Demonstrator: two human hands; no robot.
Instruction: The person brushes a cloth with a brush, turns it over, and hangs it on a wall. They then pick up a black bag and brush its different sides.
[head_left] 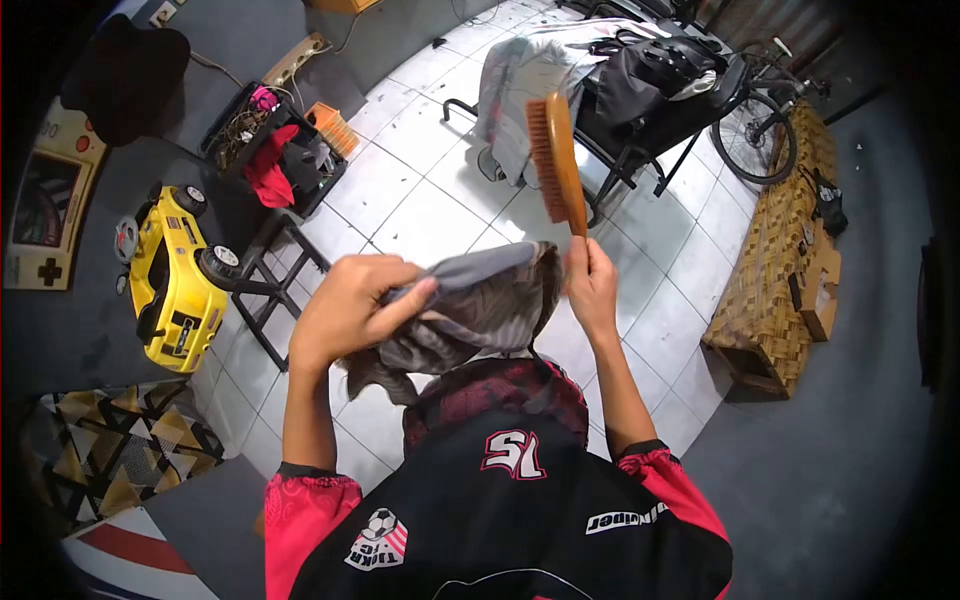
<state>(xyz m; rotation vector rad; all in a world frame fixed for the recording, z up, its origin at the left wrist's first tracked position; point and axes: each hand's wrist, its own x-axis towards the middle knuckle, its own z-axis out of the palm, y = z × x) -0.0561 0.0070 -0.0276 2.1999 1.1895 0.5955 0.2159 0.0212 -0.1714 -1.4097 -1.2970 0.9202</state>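
Note:
My left hand (pixel 362 308) is closed on a limp camouflage cloth hat (pixel 465 325), thumb and fingers pinching its smooth grey band. The hat hangs in soft folds before my chest, and a dark strap dangles from its right side. In my closed right hand (pixel 592 285) is a wooden brush (pixel 563 160), held upright by the lower end of its handle. Its brown bristles face left. The right-hand knuckles are close to the hat's right edge, while the brush head stands well above the hat.
A yellow toy car (pixel 178 285) and a black metal stand (pixel 275 285) are at left. Behind them, a black crate (pixel 240 140) holds cables and a red cloth. Bags lie on a black bench (pixel 680 120); a bicycle (pixel 755 135) and woven box (pixel 765 290) stand right.

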